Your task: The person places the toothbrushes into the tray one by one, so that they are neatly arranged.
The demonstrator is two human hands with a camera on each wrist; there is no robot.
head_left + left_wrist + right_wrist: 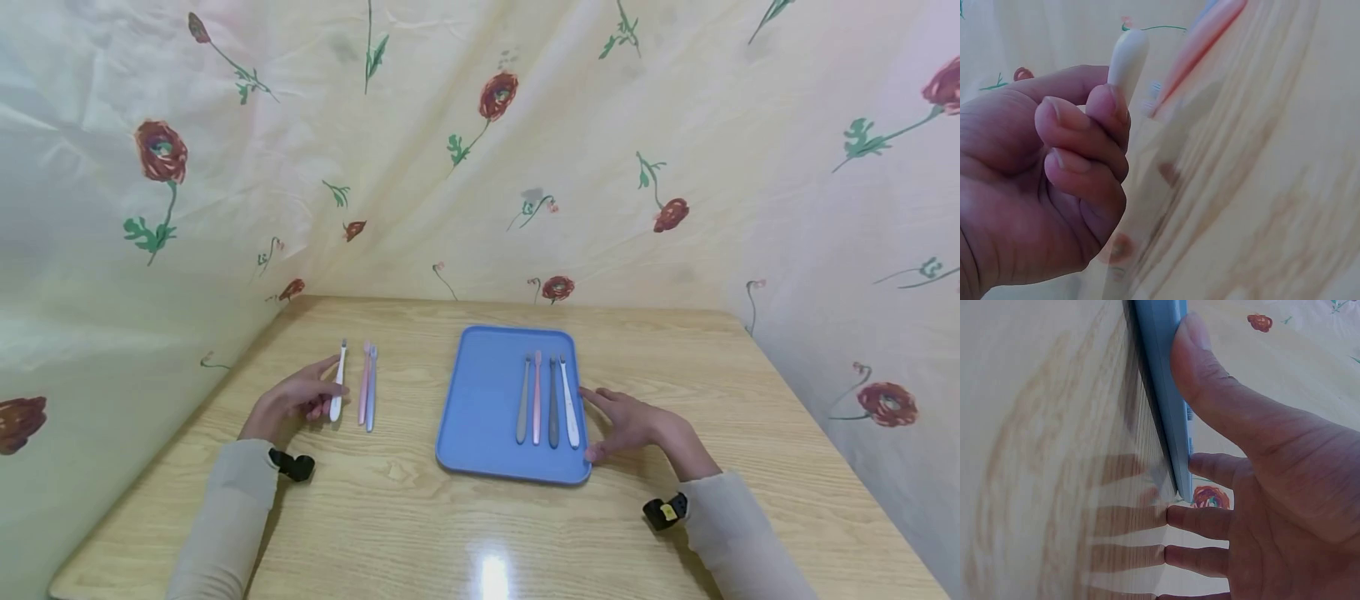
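My left hand [300,393] pinches a white toothbrush [337,403] at the left of the table, its bristle head pointing away. In the left wrist view the rounded end of that toothbrush [1129,59] sticks out past the curled fingers. Just right of it lie a pink toothbrush [363,393] and a blue toothbrush [372,398], side by side. My right hand [633,423] touches the right edge of a blue tray [480,392], thumb on the rim and fingers extended. On the tray's right half lie grey [522,412], pink [537,408], dark grey [553,412] and white [571,417] toothbrushes.
The wooden table [375,525] runs back to a flowered cloth [420,167], which also hangs along both sides. Black wrist cameras sit at the left cuff [292,465] and the right cuff [664,512].
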